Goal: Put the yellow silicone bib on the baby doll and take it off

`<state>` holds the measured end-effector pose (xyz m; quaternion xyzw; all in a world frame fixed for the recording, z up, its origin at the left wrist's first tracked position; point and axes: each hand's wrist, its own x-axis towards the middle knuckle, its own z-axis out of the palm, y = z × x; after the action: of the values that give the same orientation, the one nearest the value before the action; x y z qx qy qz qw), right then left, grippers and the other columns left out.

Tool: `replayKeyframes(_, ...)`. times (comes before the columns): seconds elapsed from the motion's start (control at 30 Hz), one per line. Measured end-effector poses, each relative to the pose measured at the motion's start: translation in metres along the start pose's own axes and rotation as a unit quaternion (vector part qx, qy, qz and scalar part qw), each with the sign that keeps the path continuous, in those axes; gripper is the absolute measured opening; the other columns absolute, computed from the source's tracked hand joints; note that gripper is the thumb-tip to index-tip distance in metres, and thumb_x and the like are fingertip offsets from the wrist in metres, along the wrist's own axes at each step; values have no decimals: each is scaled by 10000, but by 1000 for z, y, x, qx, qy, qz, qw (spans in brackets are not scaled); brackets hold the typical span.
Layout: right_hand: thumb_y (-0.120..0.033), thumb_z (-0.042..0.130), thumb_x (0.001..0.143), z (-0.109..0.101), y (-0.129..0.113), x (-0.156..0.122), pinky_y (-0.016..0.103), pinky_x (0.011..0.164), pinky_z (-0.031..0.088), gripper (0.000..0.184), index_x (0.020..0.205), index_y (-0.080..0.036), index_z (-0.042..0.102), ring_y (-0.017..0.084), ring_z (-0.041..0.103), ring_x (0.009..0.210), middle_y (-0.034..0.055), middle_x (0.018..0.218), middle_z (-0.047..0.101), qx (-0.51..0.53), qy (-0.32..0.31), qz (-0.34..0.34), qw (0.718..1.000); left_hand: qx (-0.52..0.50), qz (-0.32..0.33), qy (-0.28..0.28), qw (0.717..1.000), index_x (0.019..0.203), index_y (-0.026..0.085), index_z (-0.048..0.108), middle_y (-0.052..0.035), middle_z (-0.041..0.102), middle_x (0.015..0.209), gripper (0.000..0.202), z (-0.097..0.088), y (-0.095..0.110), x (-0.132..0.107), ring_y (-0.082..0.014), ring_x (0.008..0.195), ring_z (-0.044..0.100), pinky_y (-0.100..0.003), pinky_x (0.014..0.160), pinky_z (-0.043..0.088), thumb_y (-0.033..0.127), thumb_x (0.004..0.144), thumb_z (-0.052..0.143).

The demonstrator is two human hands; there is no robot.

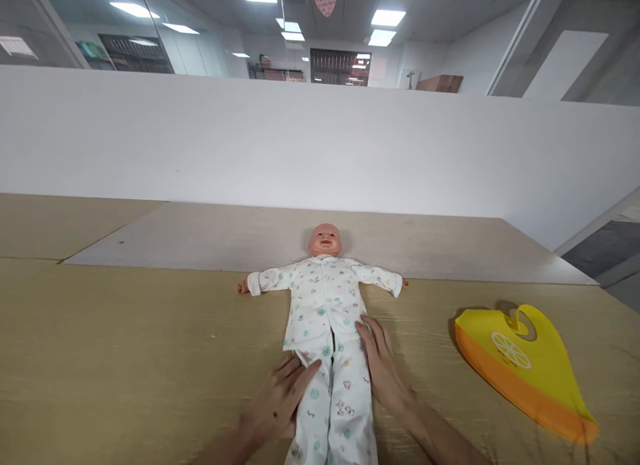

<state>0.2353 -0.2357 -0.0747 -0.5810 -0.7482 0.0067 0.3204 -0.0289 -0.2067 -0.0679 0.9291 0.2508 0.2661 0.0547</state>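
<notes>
A baby doll (325,240) lies face up with its arms spread out to both sides. It wears a white printed long-sleeved top (320,298) and matching white trousers (345,392); its feet are outside the view. My left hand (283,393) is at the doll's leg on the left, thumb stretched over the trouser fabric and the other fingers bent beside the hip, their tips partly hidden. On the other side, my right hand (383,365) rests against the hip with its fingers extended, the tips touching the lower edge of the top.
A yellow and orange bib (525,365) with a citrus-slice print lies on the table to the right. The wooden tabletop (125,358) meets a paler board (200,238) at the back. Behind it stands a white partition (300,145) with glass above.
</notes>
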Motion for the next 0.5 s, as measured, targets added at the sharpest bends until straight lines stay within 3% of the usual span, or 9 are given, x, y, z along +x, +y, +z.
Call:
replayKeyframes(0.1,-123,414,802,-12,13,7,412,1092,431,685,1444,-352,350,236,405,1343,17,1446,400,-31,-10,24,999,-50,-46,33,997,1528,372,34,-82,690,816,986,-5,-14,-2,-307,711,666,-488,624,584,162,679,489)
replayKeyframes(0.17,-132,397,789,-29,34,11,400,1082,423,546,1287,-297,549,239,449,1302,34,1383,480,-73,-18,68,995,-68,-92,58,992,1511,399,64,-5,608,649,953,-9,-28,-5,-255,557,601,-420,519,546,119,692,463)
replayKeyframes(0.2,-163,406,793,-41,48,13,384,1044,446,460,1183,-275,622,243,507,1232,54,1309,548,-91,-11,97,991,-68,-120,66,988,1499,409,79,16,588,637,916,-11,-36,-6,-235,537,584,-395,513,535,110,722,460)
replayKeyframes(0.3,-247,423,830,-86,102,11,386,953,465,355,1075,-158,664,271,594,1045,139,1110,655,-149,46,218,963,-63,-193,93,975,1454,375,184,30,587,692,766,-15,-53,-9,-192,570,588,-334,542,520,102,788,445)
replayKeyframes(0.37,-298,458,813,-117,143,2,407,898,459,376,1082,-134,663,297,608,974,174,1063,662,-196,90,329,919,-66,-217,100,969,1396,294,294,25,587,701,644,-16,-59,-9,-179,594,591,-321,580,519,108,796,439)
replayKeyframes(0.4,-334,468,809,-131,163,-5,425,852,454,387,1088,-155,669,316,609,949,187,1038,663,-220,110,404,881,-68,-228,100,966,1356,253,350,19,590,697,584,-16,-61,-9,-178,603,592,-323,600,520,116,795,437)
replayKeyframes(0.43,-372,477,803,-142,181,-13,446,830,439,407,1102,-178,673,335,597,981,216,1058,646,-240,129,464,843,-70,-243,97,963,1314,219,398,9,599,697,531,-17,-62,-8,-181,616,596,-331,621,521,129,792,437)
replayKeyframes(0.5,-412,492,778,-159,212,-31,489,823,398,515,1223,-193,630,361,543,1109,277,1171,574,-242,152,526,801,-74,-271,90,955,1242,182,469,-10,621,692,464,-17,-63,-7,-189,627,601,-348,645,522,161,780,438)
